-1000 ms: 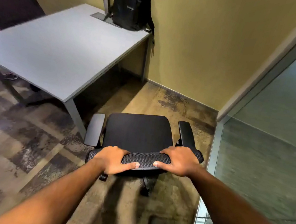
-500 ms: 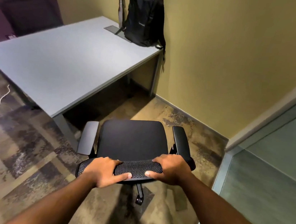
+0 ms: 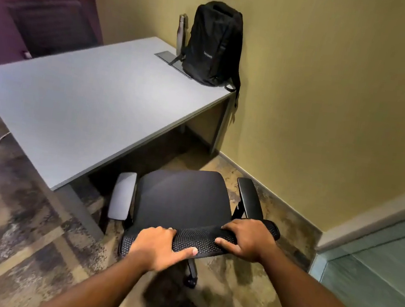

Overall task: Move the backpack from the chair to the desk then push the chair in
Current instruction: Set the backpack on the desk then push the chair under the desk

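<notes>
Both sets of fingers are wrapped over the top edge of the chair's mesh backrest (image 3: 200, 240): the left hand (image 3: 158, 249) clamps its left part with the thumb stretched along the near face, and the right hand (image 3: 246, 239) grips its right part, fingers (image 3: 234, 228) curled over the far side. That rim looks like a firm frame under a textured mesh, so it should give a sure, non-slip hold. The chair (image 3: 185, 197) rides on casters, one visible below the backrest, so it should roll lightly over the patterned floor, though it may swivel if one hand pushes harder than the other. Its seat is empty and angled toward the open space under the bench (image 3: 79, 106), with the left armrest (image 3: 121, 198) just beside the bench's front edge and near leg; that armrest is the part most likely to catch. The backpack (image 3: 213, 46) already stands upright on the far right corner of the bench, leaning at the yellow wall; it is soft black fabric, with one strap hanging over the edge. White lettering on its front reads "Lenovo". A steel bottle (image 3: 182, 32) stands just beside it.
</notes>
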Demonstrator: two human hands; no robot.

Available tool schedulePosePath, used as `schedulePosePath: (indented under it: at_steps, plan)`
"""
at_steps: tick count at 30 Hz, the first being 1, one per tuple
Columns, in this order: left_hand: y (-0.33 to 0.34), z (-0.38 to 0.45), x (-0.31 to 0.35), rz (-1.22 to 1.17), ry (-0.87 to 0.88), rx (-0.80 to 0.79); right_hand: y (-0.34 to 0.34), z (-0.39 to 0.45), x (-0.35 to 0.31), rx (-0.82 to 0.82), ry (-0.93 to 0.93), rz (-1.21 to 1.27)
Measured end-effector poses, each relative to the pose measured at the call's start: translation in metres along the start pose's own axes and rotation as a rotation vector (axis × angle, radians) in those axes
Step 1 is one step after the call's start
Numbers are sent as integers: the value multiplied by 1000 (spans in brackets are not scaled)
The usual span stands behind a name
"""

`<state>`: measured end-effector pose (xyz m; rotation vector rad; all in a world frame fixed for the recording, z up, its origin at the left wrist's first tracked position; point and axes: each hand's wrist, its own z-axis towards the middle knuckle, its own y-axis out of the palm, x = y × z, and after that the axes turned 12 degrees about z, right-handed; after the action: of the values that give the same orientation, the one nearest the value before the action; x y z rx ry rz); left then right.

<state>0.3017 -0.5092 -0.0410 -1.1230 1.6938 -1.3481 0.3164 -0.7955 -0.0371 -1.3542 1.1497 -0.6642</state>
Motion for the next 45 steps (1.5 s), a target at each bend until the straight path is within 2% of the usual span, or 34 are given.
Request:
schedulePosePath:
  at_steps: [9,25,36,42,45]
  plan:
    - [-27,84,-1,-13,-96,-26,-39,85,68,-59,-118,-25]
    - [-58,207,74,-39,-448,-80,-93,208,207,-133,-428,-77]
    - [-79,279,75,-90,-577,-80,-115,295,254,-118,-554,-89]
    - [-86,314,65,-101,-583,-90,-124,335,268,-138,-574,-105]
    - [-87,331,45,-169,-562,-151,-133,360,270,-135,-600,-122]
